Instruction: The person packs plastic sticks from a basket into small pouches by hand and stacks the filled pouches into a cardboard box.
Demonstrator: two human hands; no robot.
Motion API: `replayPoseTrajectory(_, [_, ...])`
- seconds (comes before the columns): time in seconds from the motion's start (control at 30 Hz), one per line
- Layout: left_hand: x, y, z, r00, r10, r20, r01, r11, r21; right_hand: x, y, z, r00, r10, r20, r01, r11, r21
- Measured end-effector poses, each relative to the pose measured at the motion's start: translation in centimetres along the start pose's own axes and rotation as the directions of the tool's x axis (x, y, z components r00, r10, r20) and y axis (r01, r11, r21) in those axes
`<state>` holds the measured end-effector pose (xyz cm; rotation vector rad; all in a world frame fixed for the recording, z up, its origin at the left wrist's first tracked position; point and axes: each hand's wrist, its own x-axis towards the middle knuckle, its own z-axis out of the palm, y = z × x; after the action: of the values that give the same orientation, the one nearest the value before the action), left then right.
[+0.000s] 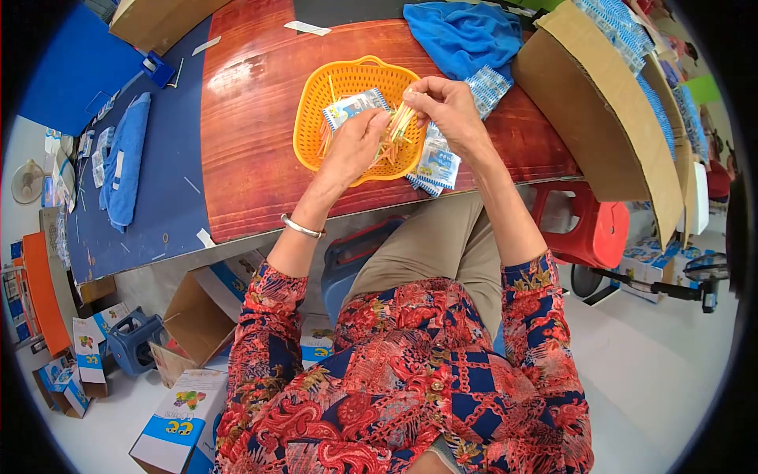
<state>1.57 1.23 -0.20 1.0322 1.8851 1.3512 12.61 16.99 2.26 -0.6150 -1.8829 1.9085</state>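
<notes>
A yellow plastic basket (306, 110) stands on the table in front of me, holding loose thin sticks (384, 163) and a blue-and-white packet (347, 108). Over the basket, my left hand (357, 146) has its fingers closed at the lower end of a small bundle of thin pale sticks (401, 123). My right hand (448, 110) pinches the upper end of that bundle between thumb and fingers. Several more blue-and-white packets (439, 164) lie on the table just right of the basket, partly beneath my right forearm.
A crumpled blue cloth (466, 35) lies behind more packets (488, 88). An open cardboard box (588, 103) stands at the right, above a red stool (592, 225). At left are a folded blue towel (126, 162) and a blue tape dispenser (158, 69). Printed cartons (180, 419) sit on the floor.
</notes>
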Motion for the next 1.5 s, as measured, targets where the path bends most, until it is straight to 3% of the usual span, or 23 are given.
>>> replayPoseTrajectory(0.07, [0.1,1.2,-0.1,0.999,0.017,0.031,-0.018,0.999,0.026,-0.1,-0.2,0.4,0.998,-0.018,0.053,0.019,1.000,-0.023])
replayPoseTrajectory(0.17, [0.0,2.4,0.9,0.969,-0.121,0.216,0.201,0.894,-0.400,0.3,0.3,1.3,0.996,-0.039,0.078,0.052,0.985,-0.164])
replayPoseTrajectory(0.37, [-0.3,0.7,1.6,0.984,-0.137,0.110,0.167,0.928,-0.334,-0.7,-0.4,2.8,0.981,-0.192,-0.037,0.162,0.904,-0.395])
replayPoseTrajectory(0.53, [-0.2,0.2,2.2,0.991,-0.058,0.121,0.099,0.924,-0.369,-1.8,-0.3,3.7,0.945,-0.326,-0.037,0.259,0.808,-0.529])
replayPoseTrajectory(0.57, [-0.2,0.0,2.1,0.991,-0.028,0.132,0.074,0.932,-0.356,-1.6,0.2,3.6,0.925,-0.372,-0.073,0.289,0.817,-0.500])
replayPoseTrajectory(0.67, [-0.2,0.5,1.0,0.984,-0.032,0.173,0.073,0.969,-0.236,-0.8,1.1,2.4,0.991,-0.115,-0.071,0.095,0.968,-0.234])
replayPoseTrajectory(0.7, [-0.1,0.6,0.6,0.979,-0.038,0.202,0.089,0.963,-0.253,-0.6,1.1,2.3,0.987,-0.147,-0.068,0.132,0.974,-0.184])
replayPoseTrajectory(0.8, [0.2,0.5,0.2,0.967,-0.047,0.250,0.125,0.944,-0.307,-0.7,1.1,2.3,0.988,-0.138,-0.074,0.112,0.952,-0.285])
replayPoseTrajectory(0.9, [0.5,-0.1,1.0,0.970,-0.055,0.236,0.138,0.925,-0.354,-1.3,0.5,3.3,0.912,-0.399,-0.091,0.310,0.819,-0.482])
replayPoseTrajectory(1.0, [0.2,0.1,1.5,0.970,-0.083,0.228,0.163,0.919,-0.359,-1.5,0.3,3.3,0.944,-0.329,0.010,0.282,0.791,-0.542])
replayPoseTrajectory(1.07, [-0.2,0.5,1.6,0.972,-0.090,0.219,0.164,0.922,-0.351,-1.6,0.0,3.4,0.958,-0.285,-0.013,0.239,0.828,-0.508])
replayPoseTrajectory(1.1, [-0.1,0.3,1.9,0.985,-0.038,0.169,0.091,0.942,-0.323,-1.7,-0.1,3.5,0.965,-0.262,-0.026,0.216,0.844,-0.490])
replayPoseTrajectory(1.2, [0.1,0.1,2.6,0.995,0.087,0.046,-0.078,0.980,-0.182,-1.2,1.1,3.8,0.853,-0.495,-0.168,0.262,0.683,-0.682])
replayPoseTrajectory(1.27, [0.0,0.5,2.5,0.993,0.118,0.003,-0.117,0.992,-0.035,-1.4,0.8,3.8,0.923,-0.346,-0.167,0.204,0.811,-0.548])
replayPoseTrajectory(1.4, [-0.1,0.2,1.9,0.997,0.036,0.072,-0.033,0.999,-0.042,-1.4,0.0,2.9,0.997,-0.054,-0.058,0.035,0.957,-0.288])
replayPoseTrajectory(1.47, [0.0,0.4,1.0,0.987,-0.030,0.158,0.047,0.994,-0.100,-1.1,0.6,2.5,0.995,-0.072,-0.070,0.052,0.966,-0.252])
replayPoseTrajectory(1.5, [0.2,0.7,0.6,0.994,0.003,0.112,0.007,0.996,-0.089,-1.0,0.3,2.5,0.994,-0.080,-0.076,0.061,0.970,-0.235])
